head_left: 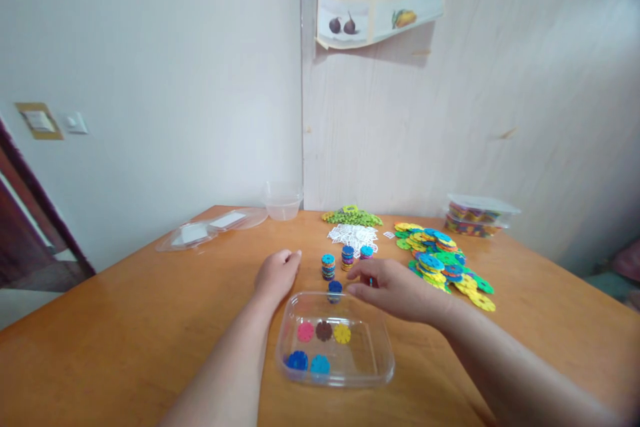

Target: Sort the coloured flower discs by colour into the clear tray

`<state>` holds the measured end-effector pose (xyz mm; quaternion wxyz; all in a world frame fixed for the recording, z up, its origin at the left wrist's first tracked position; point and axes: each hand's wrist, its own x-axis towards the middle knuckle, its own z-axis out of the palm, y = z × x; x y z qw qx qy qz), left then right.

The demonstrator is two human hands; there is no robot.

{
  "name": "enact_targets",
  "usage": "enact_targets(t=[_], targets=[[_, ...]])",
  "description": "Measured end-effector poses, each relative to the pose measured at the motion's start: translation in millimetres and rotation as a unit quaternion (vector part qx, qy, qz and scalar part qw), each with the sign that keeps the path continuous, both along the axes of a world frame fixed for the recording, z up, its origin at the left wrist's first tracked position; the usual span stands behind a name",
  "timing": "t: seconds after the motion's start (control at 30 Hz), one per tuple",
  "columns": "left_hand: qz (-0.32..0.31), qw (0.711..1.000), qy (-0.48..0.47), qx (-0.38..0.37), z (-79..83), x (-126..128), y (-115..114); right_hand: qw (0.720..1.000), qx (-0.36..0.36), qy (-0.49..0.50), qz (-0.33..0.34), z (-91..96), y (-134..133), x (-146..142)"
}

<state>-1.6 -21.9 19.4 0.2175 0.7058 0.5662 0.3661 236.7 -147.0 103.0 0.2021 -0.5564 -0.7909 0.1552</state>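
My left hand (279, 273) rests on the table left of the stacks, fingers curled in, with nothing visible in it. Over the small stacks hovers my right hand (395, 285), thumb and forefinger apart. Its fingertips are just right of a dark blue stack of notched plastic discs (335, 288); another stack is partly hidden behind the hand. Further stacks topped with blue discs stand behind: a left one (328, 267), a middle one (347, 257) and a right one (367, 252). Nearest me, a clear plastic tub (370, 373) holds several loose discs, including a pink disc (305, 331) and a yellow disc (343, 333).
White plastic pieces (353, 237) and green pieces (351, 217) lie in piles behind the stacks. Large coloured discs (440, 260) are heaped at right. Lidded boxes (473, 217) stand back right; an empty clear bowl (283, 201) and clear lids (193, 235) back left.
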Motion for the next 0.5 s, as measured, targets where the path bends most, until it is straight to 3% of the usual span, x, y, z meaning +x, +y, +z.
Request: enact_targets(t=[0.1, 0.23, 0.5], targets=[[0.002, 1.000, 0.001, 0.005, -1.3, 0.3, 1.0, 0.999, 0.022, -0.015, -0.035, 10.8, 11.2, 14.7], [0.004, 1.000, 0.014, 0.018, -3.6, 0.1, 3.2, 0.997, 0.017, -0.069, -0.033, 18.8, 23.0, 33.2], [0.008, 1.000, 0.022, 0.005, -4.0, -0.7, 3.6, 0.994, -0.042, -0.094, -0.022, 5.5, 24.5, 41.0]])
